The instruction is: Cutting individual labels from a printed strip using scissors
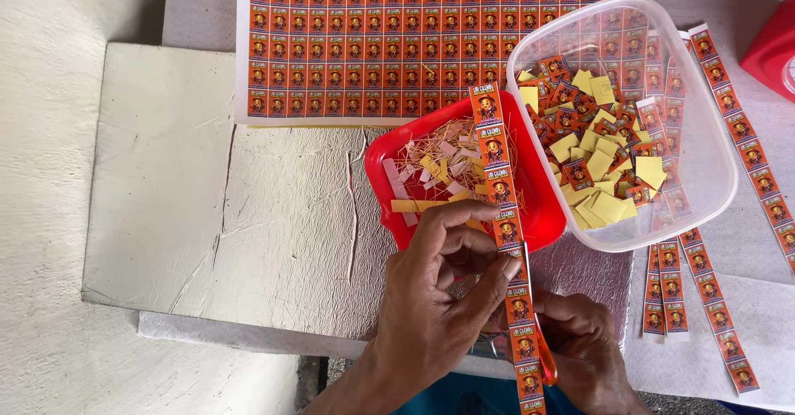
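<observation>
Both hands worked at six o'clock in the view. Left hand [443,287] pinched a long orange label strip [507,233] between thumb and fingers, holding it taut over the red tray [542,216]. Right hand [584,353] was closed around orange-handled scissors [538,332], whose blades met the strip just below the left thumb — how far they gaped, I could not tell. Inside the tray lay thin paper trimmings [439,166]. At two o'clock from the tray, overlapping its edge, a clear plastic tub [712,133] held cut labels [596,150], orange and yellow. An uncut printed sheet [364,42] lay at twelve o'clock, and loose strips [720,332] rested on the desk [166,175] at four o'clock.
</observation>
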